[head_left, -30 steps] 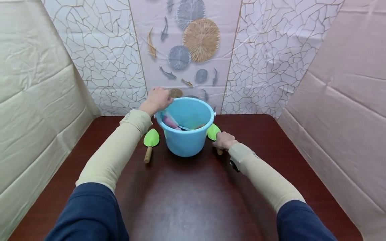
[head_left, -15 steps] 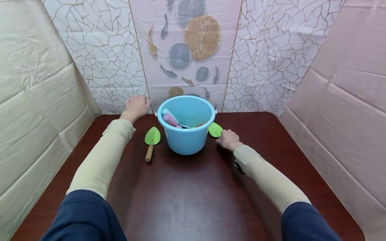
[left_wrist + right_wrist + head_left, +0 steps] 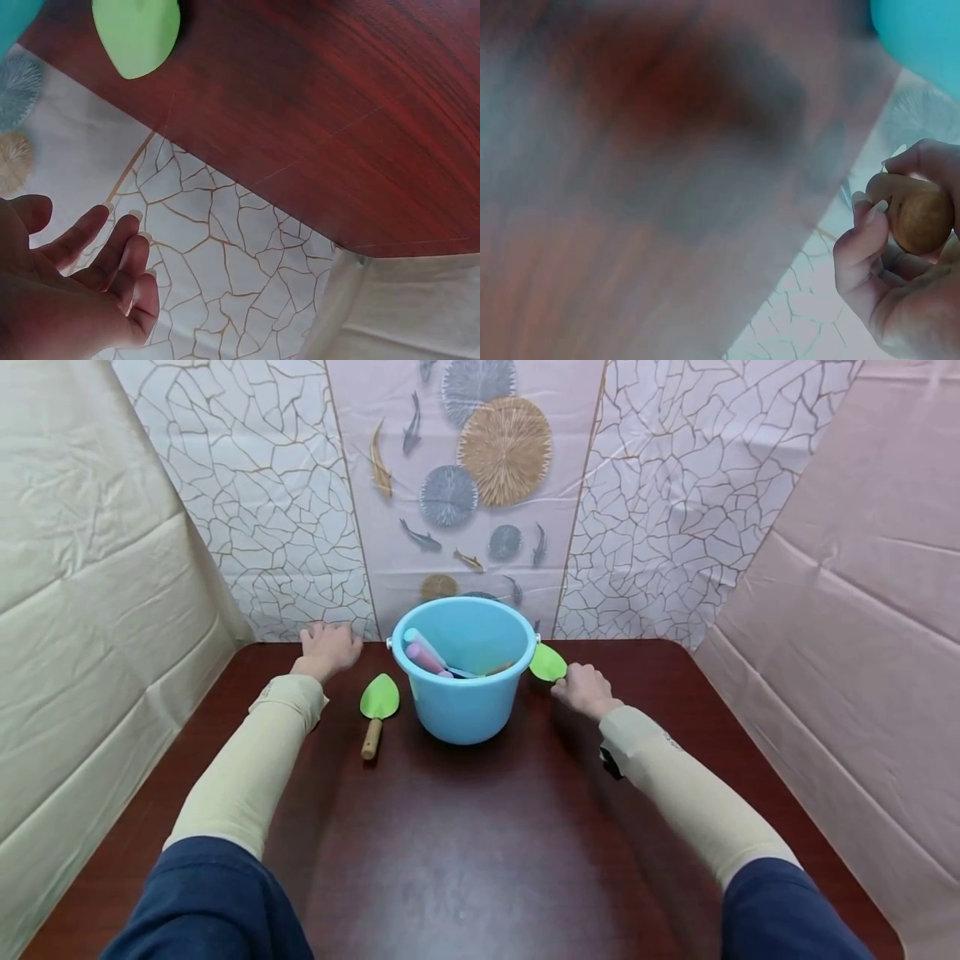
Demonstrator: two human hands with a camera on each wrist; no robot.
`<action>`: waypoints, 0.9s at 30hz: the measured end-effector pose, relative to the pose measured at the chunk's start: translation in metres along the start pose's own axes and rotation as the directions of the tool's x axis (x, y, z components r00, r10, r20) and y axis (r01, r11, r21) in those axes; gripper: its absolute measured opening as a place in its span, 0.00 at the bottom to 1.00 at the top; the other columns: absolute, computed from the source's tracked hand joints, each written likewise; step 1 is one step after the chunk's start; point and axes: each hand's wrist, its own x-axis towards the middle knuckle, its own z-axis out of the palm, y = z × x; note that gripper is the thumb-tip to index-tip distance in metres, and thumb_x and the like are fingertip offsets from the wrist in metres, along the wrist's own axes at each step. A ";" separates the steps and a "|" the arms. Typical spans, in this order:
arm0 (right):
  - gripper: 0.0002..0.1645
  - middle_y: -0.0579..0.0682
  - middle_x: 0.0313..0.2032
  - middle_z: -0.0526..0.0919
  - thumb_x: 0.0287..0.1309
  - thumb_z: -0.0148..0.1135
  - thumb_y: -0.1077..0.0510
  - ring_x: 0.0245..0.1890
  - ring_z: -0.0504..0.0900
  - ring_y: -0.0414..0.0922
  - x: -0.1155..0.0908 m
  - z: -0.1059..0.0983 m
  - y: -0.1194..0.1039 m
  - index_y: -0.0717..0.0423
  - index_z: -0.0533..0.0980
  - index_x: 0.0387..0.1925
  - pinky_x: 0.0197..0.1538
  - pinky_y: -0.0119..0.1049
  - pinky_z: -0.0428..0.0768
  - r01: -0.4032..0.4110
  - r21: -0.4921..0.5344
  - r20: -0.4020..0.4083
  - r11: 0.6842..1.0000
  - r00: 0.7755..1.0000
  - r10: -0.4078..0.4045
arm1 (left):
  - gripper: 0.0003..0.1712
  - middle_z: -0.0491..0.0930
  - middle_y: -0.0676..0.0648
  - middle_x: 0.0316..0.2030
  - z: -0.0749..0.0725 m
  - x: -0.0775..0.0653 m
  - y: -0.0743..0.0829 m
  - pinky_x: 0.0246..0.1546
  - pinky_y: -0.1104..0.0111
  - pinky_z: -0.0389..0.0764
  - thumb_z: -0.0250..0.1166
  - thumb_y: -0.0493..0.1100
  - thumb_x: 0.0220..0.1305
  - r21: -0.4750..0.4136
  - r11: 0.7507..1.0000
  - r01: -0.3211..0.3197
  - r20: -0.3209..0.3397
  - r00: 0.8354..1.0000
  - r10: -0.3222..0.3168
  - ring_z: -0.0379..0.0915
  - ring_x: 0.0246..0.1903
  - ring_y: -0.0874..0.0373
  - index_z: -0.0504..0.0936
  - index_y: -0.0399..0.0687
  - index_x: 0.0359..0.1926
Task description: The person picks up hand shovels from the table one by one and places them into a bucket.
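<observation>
— Two chalk-like sticks, pink and blue, are leaning inside the blue bucket [image 3: 465, 672]?
— Yes. At its 3 o'clock the right hand [image 3: 585, 690] is curling around a green trowel [image 3: 548, 662]; the wrist view is showing its wooden handle [image 3: 913, 211]. The left hand [image 3: 327, 648] is lying spread at 9 o'clock

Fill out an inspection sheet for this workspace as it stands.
Surface: dark red wooden table.
Job's things: blue bucket holding pink and blue sticks; green trowel lifted by its wooden handle.
Clutter: second green trowel lying left of the bucket.
Hands: right hand grips the lifted trowel; left hand empty, fingers relaxed, at the table's far edge.
Cables: nothing seen.
Surroundings: patterned cloth backdrop, plain sheets at the sides.
</observation>
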 end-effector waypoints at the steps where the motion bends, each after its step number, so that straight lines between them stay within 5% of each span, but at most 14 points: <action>1: 0.14 0.48 0.16 0.64 0.56 0.53 0.56 0.17 0.66 0.46 0.001 -0.003 0.001 0.54 0.64 0.18 0.21 0.36 0.65 0.001 0.008 -0.003 1.000 1.000 -0.001 | 0.30 0.62 0.26 0.65 0.000 -0.001 0.000 0.61 0.39 0.52 0.37 0.50 0.73 0.007 1.000 0.001 0.005 1.000 -0.001 0.50 0.66 0.30 0.65 0.34 0.65; 27: 0.23 0.41 0.08 0.58 0.55 0.52 0.55 0.12 0.55 0.39 0.021 -0.087 -0.030 0.51 0.63 0.07 0.18 0.31 0.55 0.156 0.015 -0.093 0.988 0.984 -0.154 | 0.27 0.63 0.27 0.63 -0.007 -0.003 0.008 0.62 0.38 0.50 0.39 0.49 0.73 0.120 0.993 -0.021 0.062 0.998 0.014 0.51 0.65 0.31 0.72 0.37 0.60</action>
